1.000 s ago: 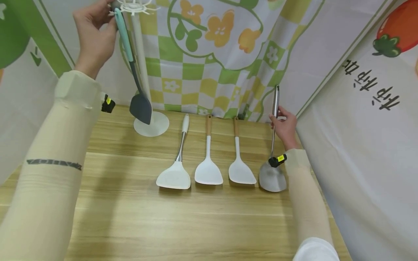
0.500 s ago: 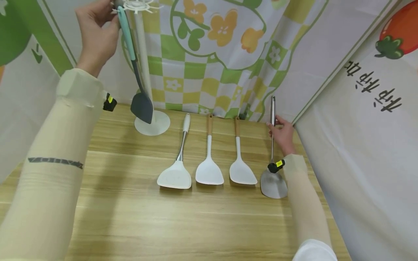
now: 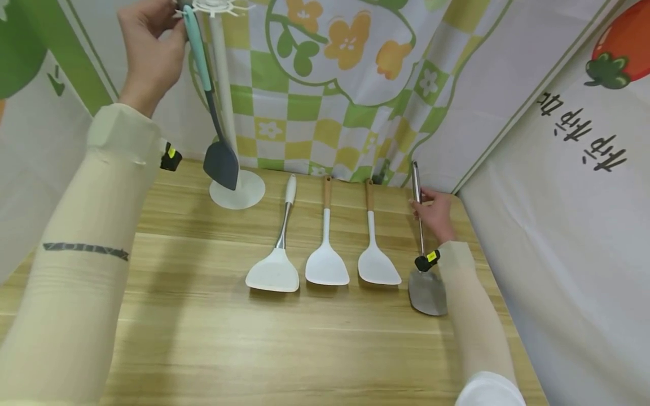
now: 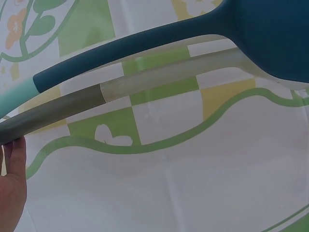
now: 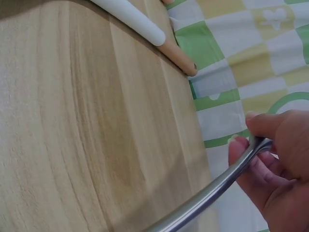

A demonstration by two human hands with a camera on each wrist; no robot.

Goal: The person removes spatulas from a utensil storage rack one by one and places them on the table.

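My left hand (image 3: 154,56) is raised at the top of a white rotating utensil rack (image 3: 222,79). In the left wrist view its fingers (image 4: 18,157) grip the grey handle (image 4: 58,108) of a pale-shafted utensil, whose head is mostly hidden. Alongside hangs a spatula (image 3: 222,164) with a mint-green handle and dark blade. At the right of the table, my right hand (image 3: 438,213) pinches the metal handle of a steel spatula (image 3: 427,293) between thumb and fingers. Its blade is low at the wooden tabletop, and the handle end leans up towards the curtain.
Between the rack and the steel spatula lie three spatulas in a row: one with a white handle (image 3: 273,272) and two white ones (image 3: 327,265) with wooden handle ends. A checked curtain (image 3: 304,121) hangs along the back edge, with a printed cloth wall (image 3: 563,225) at right.
My right hand has moved down and slightly left with the steel spatula; its handle end has dropped and its blade has slid towards the front. The left hand has stayed at the rack top.
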